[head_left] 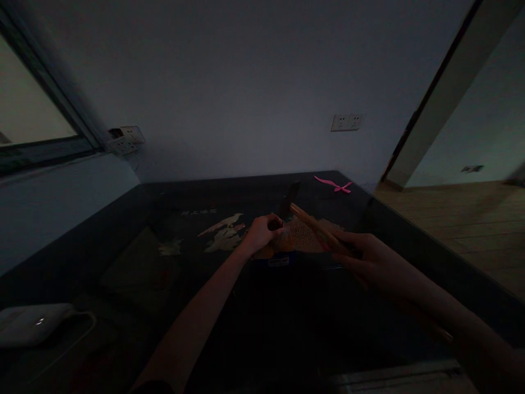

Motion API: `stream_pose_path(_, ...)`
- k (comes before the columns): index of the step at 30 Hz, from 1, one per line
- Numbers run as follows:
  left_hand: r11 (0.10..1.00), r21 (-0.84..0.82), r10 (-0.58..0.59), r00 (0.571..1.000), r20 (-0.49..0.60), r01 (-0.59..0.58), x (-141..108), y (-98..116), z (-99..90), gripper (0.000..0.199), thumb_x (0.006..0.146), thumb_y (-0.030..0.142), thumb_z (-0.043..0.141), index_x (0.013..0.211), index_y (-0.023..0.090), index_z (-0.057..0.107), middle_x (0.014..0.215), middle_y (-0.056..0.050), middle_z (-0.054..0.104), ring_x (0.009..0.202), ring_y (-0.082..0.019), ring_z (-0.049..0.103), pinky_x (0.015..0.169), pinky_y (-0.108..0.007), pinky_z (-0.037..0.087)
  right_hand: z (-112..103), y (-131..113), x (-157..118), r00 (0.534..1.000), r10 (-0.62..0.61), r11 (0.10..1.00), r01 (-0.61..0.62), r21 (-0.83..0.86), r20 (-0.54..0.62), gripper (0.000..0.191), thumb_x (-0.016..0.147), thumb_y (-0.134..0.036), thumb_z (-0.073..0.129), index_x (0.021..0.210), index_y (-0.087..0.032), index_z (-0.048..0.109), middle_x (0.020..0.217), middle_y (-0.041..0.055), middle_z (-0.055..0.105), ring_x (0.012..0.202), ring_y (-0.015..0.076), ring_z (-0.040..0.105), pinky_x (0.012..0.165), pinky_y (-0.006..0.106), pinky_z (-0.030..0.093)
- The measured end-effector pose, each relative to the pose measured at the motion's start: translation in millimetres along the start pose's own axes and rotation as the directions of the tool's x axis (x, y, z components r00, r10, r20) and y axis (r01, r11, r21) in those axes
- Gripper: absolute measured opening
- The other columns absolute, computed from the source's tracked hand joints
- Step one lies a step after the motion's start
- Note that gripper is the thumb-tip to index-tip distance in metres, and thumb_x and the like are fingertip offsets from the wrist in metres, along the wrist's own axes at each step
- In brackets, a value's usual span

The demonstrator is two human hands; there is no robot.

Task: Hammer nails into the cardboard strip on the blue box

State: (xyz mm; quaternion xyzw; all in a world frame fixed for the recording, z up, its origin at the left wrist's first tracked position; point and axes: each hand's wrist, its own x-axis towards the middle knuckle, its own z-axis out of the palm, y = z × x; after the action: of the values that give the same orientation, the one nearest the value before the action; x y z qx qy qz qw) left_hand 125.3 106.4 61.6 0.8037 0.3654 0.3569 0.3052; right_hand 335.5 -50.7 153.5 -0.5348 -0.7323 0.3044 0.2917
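Wooden-handled, the hammer (312,223) is slanting above the black table (254,194), my right hand (371,258) wrapping its fingers around the grip; beside its head, my left hand (259,236) is pinching what seems a small dark piece (275,224).

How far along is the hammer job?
Looks done: the right hand grips the hammer. In hand: the left hand seems to pinch a small dark thing by the speckled piece, near the hammer's head. Left: probably the striking; too dark to tell whether any is finished.
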Motion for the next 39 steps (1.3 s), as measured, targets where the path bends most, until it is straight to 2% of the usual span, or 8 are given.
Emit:
stream_pose_path(4, 1.000, 0.015, -0.010, 1.000, 0.004, 0.010, -0.5, 0.5, -0.4, 0.012, 0.072, 0.019, 0.062, 0.083, 0.015, 0.063, 0.082, -0.004, 0.068, 0.074, -0.014, 0.061, 0.069, -0.025, 0.047, -0.5, -5.7, -1.4, 0.998, 0.053, 0.998, -0.053, -0.028, -0.015, 0.040, 0.078, -0.027, 0.053, 0.116, -0.017, 0.060, 0.092, 0.0038, 0.069, 0.073, 0.0215, 0.065, 0.056, 0.028, 0.053)
stream_pose_path(8, 1.000, 0.006, -0.009, 1.000, 0.013, 0.009, -0.9, 1.9, 0.0, 0.009, 0.073, 0.018, 0.060, 0.081, 0.014, 0.063, 0.080, -0.003, 0.068, 0.075, -0.014, 0.061, 0.071, -0.024, 0.047, -0.8, -9.0, -2.9, 0.998, 0.036, 0.999, -0.036, 0.002, -0.057, 0.039, 0.079, -0.032, 0.053, 0.114, -0.018, 0.060, 0.092, 0.0034, 0.068, 0.078, 0.0217, 0.065, 0.059, 0.026, 0.053)
stream_pose_path(13, 0.998, 0.057, -0.032, 0.999, 0.015, 0.031, -0.3, 0.1, -1.3, 0.013, 0.072, 0.018, 0.062, 0.084, 0.014, 0.064, 0.084, -0.005, 0.068, 0.077, -0.016, 0.062, 0.072, -0.026, 0.047, 6.2, 4.2, 0.8, 0.997, 0.064, 0.993, -0.068, -0.096, -0.038, 0.032, 0.076, -0.028, 0.055, 0.103, -0.017, 0.066, 0.068, 0.0010, 0.065, 0.055, 0.0184, 0.059, 0.046, 0.026, 0.048)
stream_pose_path(20, 1.000, 0.028, 0.007, 1.000, 0.014, -0.007, -0.3, -1.3, 0.8, 0.011, 0.073, 0.018, 0.061, 0.082, 0.013, 0.064, 0.080, -0.004, 0.068, 0.074, -0.015, 0.061, 0.070, -0.025, 0.047, 2.7, -3.2, -1.1, 0.995, 0.039, 0.996, -0.032, 0.081, -0.087, 0.040, 0.075, -0.028, 0.058, 0.114, -0.021, 0.062, 0.096, 0.0040, 0.068, 0.084, 0.0259, 0.063, 0.064, 0.031, 0.053)
stream_pose_path(26, 0.995, 0.096, -0.043, 0.999, 0.031, 0.040, 0.4, -1.7, 0.4, 0.016, 0.071, 0.016, 0.063, 0.086, 0.014, 0.065, 0.087, -0.006, 0.069, 0.078, -0.017, 0.063, 0.072, -0.027, 0.047, 7.4, 3.6, 1.0, 0.995, 0.085, 0.993, -0.089, -0.078, -0.052, 0.027, 0.073, -0.026, 0.057, 0.097, -0.017, 0.069, 0.066, 0.0008, 0.065, 0.055, 0.0189, 0.060, 0.047, 0.027, 0.047)
stream_pose_path(32, 0.996, 0.085, -0.023, 0.999, 0.028, 0.021, -1.2, 2.0, -0.3, 0.011, 0.072, 0.016, 0.062, 0.083, 0.014, 0.065, 0.084, -0.004, 0.069, 0.078, -0.016, 0.063, 0.073, -0.026, 0.047, 3.5, -3.1, -1.9, 0.996, 0.050, 0.993, -0.042, 0.110, -0.072, 0.039, 0.076, -0.030, 0.057, 0.113, -0.021, 0.063, 0.081, 0.0022, 0.068, 0.066, 0.0212, 0.064, 0.051, 0.026, 0.050)
stream_pose_path(35, 0.994, 0.103, -0.039, 0.999, 0.034, 0.036, -1.1, 2.7, -1.0, 0.013, 0.072, 0.017, 0.063, 0.085, 0.015, 0.065, 0.087, -0.005, 0.069, 0.080, -0.017, 0.063, 0.074, -0.028, 0.047, 6.8, 2.1, 0.2, 0.995, 0.077, 0.997, -0.079, -0.023, -0.057, 0.036, 0.073, -0.028, 0.057, 0.107, -0.017, 0.066, 0.075, 0.0022, 0.067, 0.054, 0.0173, 0.059, 0.043, 0.024, 0.045)
stream_pose_path(39, 0.996, 0.078, -0.054, 0.998, 0.038, 0.051, -0.3, 0.5, -0.2, 0.015, 0.071, 0.016, 0.063, 0.085, 0.016, 0.065, 0.088, -0.004, 0.069, 0.080, -0.017, 0.063, 0.074, -0.028, 0.048, 10.5, 5.2, -0.9, 0.995, 0.044, 0.991, -0.056, -0.123, -0.092, 0.034, 0.071, -0.026, 0.057, 0.101, -0.016, 0.069, 0.071, 0.0020, 0.068, 0.057, 0.0185, 0.060, 0.046, 0.025, 0.044)
